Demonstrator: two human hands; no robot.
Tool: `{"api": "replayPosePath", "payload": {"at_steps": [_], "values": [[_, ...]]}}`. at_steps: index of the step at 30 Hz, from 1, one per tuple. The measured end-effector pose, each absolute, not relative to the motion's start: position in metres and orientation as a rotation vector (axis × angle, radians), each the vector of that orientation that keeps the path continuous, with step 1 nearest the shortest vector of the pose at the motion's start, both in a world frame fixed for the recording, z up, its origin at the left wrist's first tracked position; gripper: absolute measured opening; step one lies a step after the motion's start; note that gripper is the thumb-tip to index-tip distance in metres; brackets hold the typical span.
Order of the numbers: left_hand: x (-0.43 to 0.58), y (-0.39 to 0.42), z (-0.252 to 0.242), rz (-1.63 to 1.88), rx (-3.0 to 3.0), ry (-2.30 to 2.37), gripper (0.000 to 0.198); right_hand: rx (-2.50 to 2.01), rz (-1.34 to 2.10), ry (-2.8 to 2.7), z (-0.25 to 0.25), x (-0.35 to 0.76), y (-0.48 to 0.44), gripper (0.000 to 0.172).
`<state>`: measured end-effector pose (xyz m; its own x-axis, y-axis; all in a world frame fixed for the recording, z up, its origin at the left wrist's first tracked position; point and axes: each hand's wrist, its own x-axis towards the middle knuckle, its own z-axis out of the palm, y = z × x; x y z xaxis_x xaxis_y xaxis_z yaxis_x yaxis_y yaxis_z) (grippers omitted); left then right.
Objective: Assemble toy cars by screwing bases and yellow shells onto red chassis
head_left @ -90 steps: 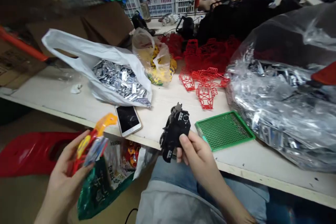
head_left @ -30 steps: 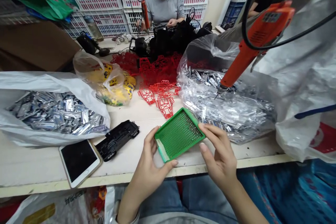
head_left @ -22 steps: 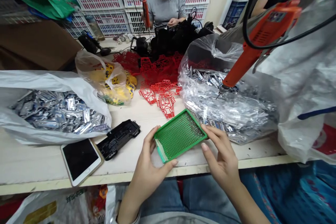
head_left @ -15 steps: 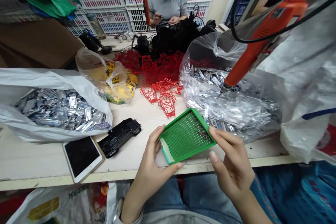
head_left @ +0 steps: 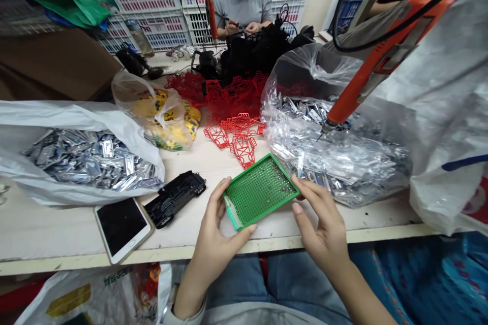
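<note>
A shallow green tray (head_left: 259,194) with a grid of small holes is held tilted above the table's front edge. Small dark screws (head_left: 280,179) lie towards its far right side. My left hand (head_left: 221,233) grips the left end, thumb along the near edge by a pale strip of tape. At the right corner, the fingers of my right hand (head_left: 322,221) touch the tray, partly behind it, while the thumb stands off the rim. Beyond the tray lie red plastic frames (head_left: 243,148). A black toy car chassis (head_left: 177,198) rests to the left.
A phone (head_left: 124,228) lies at the front left. Bags of silvery parts (head_left: 91,160) and yellow parts (head_left: 177,124) stand behind it. At right, an orange electric screwdriver (head_left: 366,76) hangs over a clear bag (head_left: 343,162). A co-worker (head_left: 244,5) sits opposite.
The tray has shifted slightly left and its tilt has changed. The screws, earlier bunched at the right end, now look more spread. Both hands moved left with it.
</note>
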<state>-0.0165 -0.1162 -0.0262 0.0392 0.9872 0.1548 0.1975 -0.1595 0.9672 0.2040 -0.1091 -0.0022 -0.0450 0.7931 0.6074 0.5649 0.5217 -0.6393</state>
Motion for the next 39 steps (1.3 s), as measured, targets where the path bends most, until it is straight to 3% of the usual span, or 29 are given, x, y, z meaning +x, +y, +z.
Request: {"api": "replayPosePath", "payload": {"at_steps": [6, 10, 14, 18, 27, 31, 39], "values": [[-0.022, -0.115, -0.019, 1.164, 1.857, 1.456, 0.082, -1.34, 0.357, -1.692, -0.018, 0.207, -0.117, 0.036], [-0.03, -0.122, 0.012, 0.996, 2.225, 1.536, 0.089, -1.401, 0.413, -1.794, -0.02, 0.204, -0.115, 0.025], [-0.039, -0.113, 0.043, 0.89, 2.29, 1.567, 0.112, -1.409, 0.454, -1.851, -0.016, 0.198, -0.107, 0.019], [-0.051, -0.092, 0.039, 0.76, 2.125, 1.515, 0.12, -1.452, 0.413, -1.845, -0.017, 0.194, -0.107, 0.02], [-0.059, -0.082, -0.003, 0.692, 1.942, 1.503, 0.099, -1.463, 0.214, -1.932, -0.02, 0.189, -0.1, 0.025], [-0.058, -0.089, -0.014, 0.766, 2.025, 1.498, 0.086, -1.434, 0.322, -1.909, -0.021, 0.192, -0.101, 0.028], [-0.047, -0.097, -0.019, 0.751, 2.13, 1.609, 0.083, -1.381, 0.48, -1.899, -0.022, 0.197, -0.095, 0.038]]}}
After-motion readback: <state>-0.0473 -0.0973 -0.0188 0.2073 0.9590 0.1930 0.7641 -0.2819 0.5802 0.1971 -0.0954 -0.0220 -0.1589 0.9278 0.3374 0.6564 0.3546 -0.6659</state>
